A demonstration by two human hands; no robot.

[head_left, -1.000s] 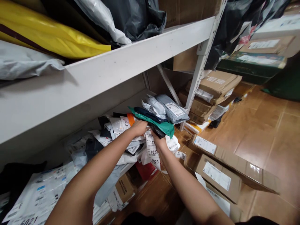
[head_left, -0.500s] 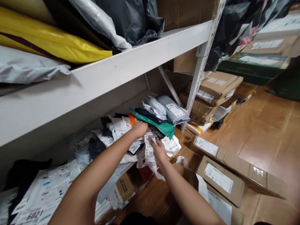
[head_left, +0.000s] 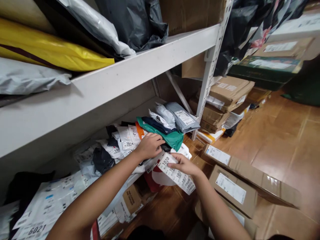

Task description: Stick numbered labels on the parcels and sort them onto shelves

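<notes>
My right hand (head_left: 184,164) pinches a strip of white number labels (head_left: 182,180) between thumb and fingers, with 1020 printed on its top label. The strip slants down to the right below the hand. My left hand (head_left: 150,146) is just left of the strip's upper end, above the heap of parcels. Its fingers are bent and drawn together beside a black parcel (head_left: 165,147); whatever they hold is hidden. A green plastic mailer (head_left: 172,137) lies right behind the left hand. Behind it is a grey mailer (head_left: 183,116) with a white label.
A white shelf beam (head_left: 130,71) crosses above my hands, carrying a yellow mailer (head_left: 55,50) and other bags. Labelled mailers (head_left: 47,203) fill the lower shelf at left. Cardboard boxes (head_left: 233,186) stand on the wooden floor at right, with a box stack (head_left: 230,90) beyond the shelf post.
The label strip has come away from my left hand and swung to a slant, its top now at 1020. My right hand has moved right with it, while my left hand has dropped slightly.
</notes>
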